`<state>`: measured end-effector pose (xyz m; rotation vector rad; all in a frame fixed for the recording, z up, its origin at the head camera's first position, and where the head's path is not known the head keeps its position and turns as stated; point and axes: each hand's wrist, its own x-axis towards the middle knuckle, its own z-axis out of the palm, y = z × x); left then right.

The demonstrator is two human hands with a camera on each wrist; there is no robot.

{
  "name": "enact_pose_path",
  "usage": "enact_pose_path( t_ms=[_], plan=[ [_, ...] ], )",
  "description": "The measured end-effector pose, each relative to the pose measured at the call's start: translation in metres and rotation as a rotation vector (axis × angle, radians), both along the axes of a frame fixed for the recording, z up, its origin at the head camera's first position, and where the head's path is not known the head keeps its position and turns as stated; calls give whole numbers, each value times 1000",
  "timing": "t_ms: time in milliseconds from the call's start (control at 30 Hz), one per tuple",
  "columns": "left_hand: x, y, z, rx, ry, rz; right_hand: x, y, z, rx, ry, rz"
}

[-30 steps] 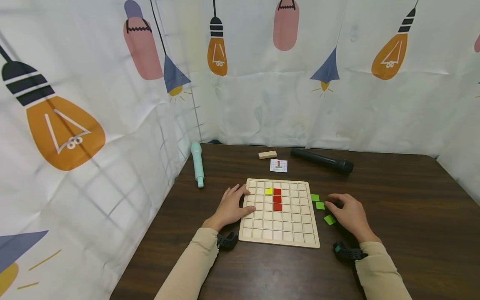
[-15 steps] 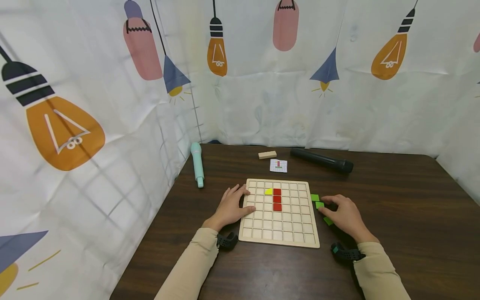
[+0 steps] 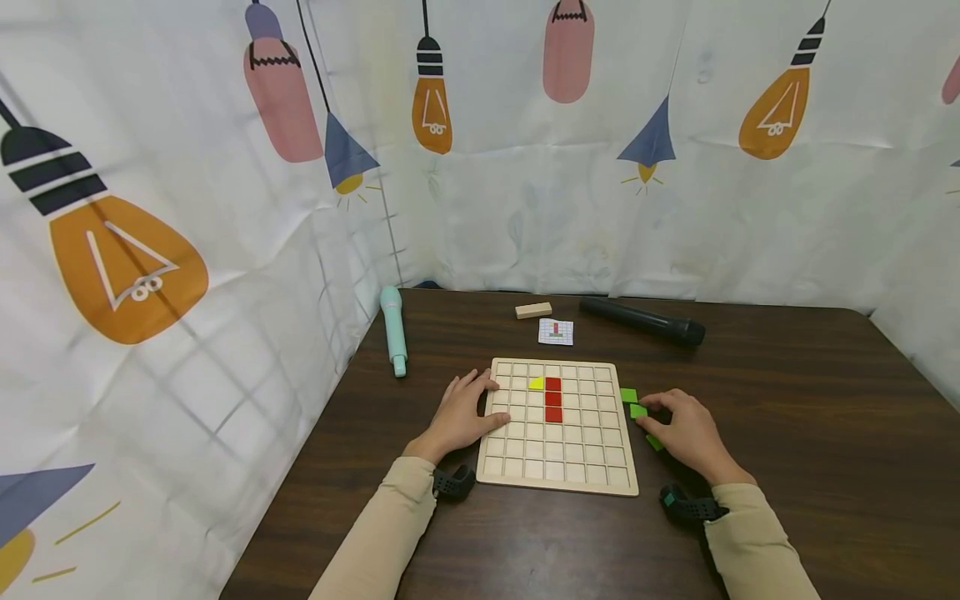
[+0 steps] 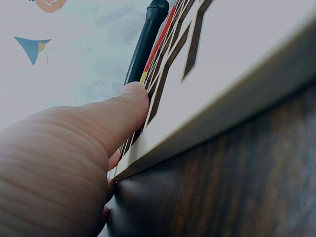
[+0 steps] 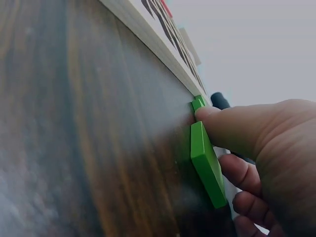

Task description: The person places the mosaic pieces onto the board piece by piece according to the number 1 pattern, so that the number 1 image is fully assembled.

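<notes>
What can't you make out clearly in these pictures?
Paper card, head view: fine markings too small to read.
Nearest green tile, head view: partly covered by the right hand.
Middle green tile, right wrist view: partly hidden behind right thumb.
Left hand, left wrist view: fingers mostly hidden behind left thumb.

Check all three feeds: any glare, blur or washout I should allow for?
Head view: evenly lit and fairly sharp, with a soft sheen on the table nearest the wearer. Left wrist view: the board looms pale, nearly blown out; the tabletop is blurred. Right wrist view: wood grain blurred, backdrop washed out; the nearest green tile has clearer edges.
</notes>
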<state>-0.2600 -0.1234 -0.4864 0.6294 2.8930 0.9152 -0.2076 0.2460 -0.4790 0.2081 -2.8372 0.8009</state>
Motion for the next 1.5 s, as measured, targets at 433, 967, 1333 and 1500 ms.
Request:
enact_pose_path(
  t_ms=[433, 967, 1333, 1500],
  plan=[
    [-1, -1, -2, 4, 5, -2, 0, 1, 0, -42, 10, 14],
    [1, -1, -1, 3, 12, -7, -1, -10, -3, -120, 169, -32],
    [1, -1, 0, 11, 8, -7, -2, -17, -6, -106, 151, 15],
    [1, -1, -1, 11, 4, -7, -1, -27, -5, -119, 128, 36]
  ],
)
